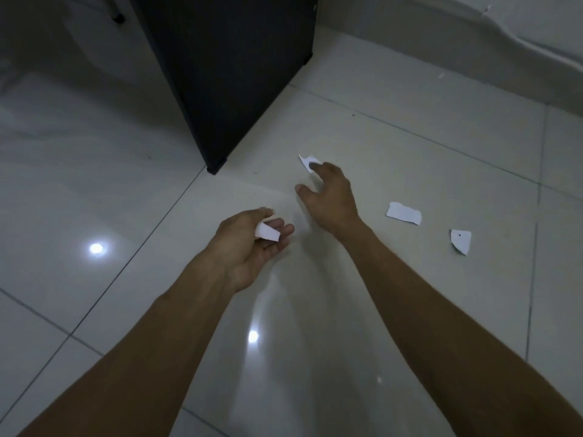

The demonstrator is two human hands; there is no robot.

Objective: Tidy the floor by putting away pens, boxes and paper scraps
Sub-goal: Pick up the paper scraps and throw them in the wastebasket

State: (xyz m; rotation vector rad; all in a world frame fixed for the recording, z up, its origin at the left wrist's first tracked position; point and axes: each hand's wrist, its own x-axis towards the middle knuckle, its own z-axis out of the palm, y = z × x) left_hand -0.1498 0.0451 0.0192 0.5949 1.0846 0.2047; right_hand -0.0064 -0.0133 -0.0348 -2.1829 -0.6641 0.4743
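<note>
A dark cabinet [227,74] stands far left on the pale tiled floor [94,184]. The left hand [249,244] curls around a white scrap [267,232]. The right hand [328,193], fingers spread, touches a far scrap [307,160]. Two loose scraps [404,213] (torn, white) lie right.

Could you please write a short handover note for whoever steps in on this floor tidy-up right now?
Left hand: holds a gathered paper scrap.
Right hand: open, its fingers reaching over the scrap near the dark cabinet.
Two more scraps on the floor tiles to the right: one torn strip, one small piece.
Done: one scrap gathered.
Left: three scraps. No pens or boxes in view.
</note>
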